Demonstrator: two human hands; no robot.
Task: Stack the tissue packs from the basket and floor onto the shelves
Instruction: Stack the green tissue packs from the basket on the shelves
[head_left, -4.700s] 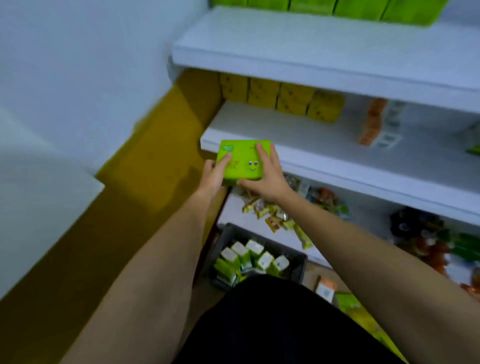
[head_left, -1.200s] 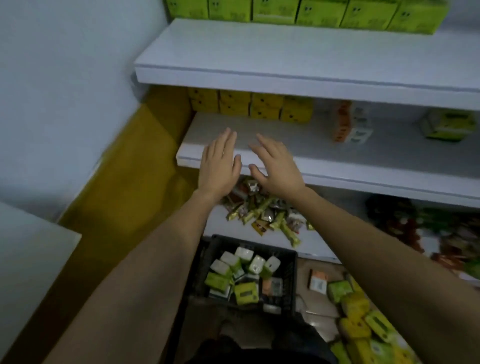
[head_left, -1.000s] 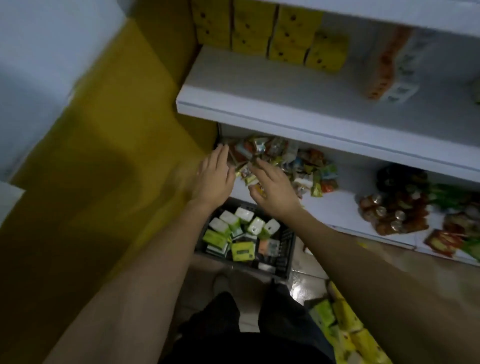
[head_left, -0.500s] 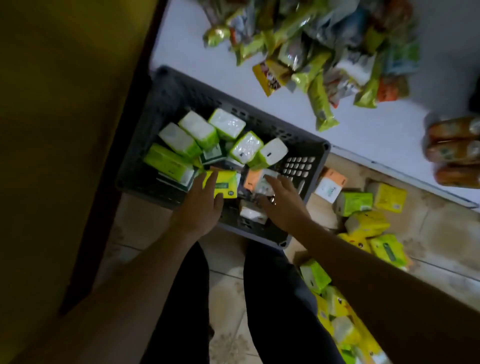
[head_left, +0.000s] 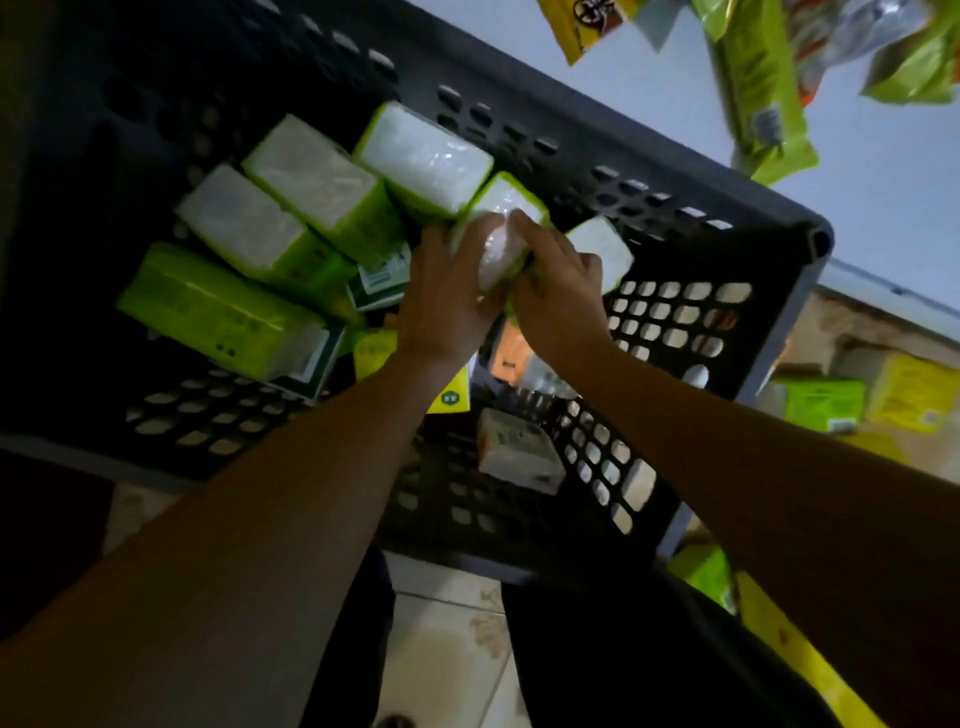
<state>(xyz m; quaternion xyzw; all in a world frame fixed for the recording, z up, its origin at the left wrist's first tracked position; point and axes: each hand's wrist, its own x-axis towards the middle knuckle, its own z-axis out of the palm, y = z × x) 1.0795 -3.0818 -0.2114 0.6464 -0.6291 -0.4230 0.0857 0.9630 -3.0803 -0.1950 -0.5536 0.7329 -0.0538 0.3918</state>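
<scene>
Green tissue pack (head_left: 506, 208), writing blurred.

In the basket (head_left: 571, 130) tissue packs (head_left: 311, 192) crowd left; right floor bare.

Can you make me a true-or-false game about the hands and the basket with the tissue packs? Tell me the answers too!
1. The left hand and the right hand both hold one green-and-white tissue pack. True.
2. That pack is the only one in the basket. False: several other packs lie beside it in the basket.
3. The basket is bright red. False: it is dark grey, with holes in its walls.
4. Loose packs lie on the floor to the right of the basket. True.
</scene>
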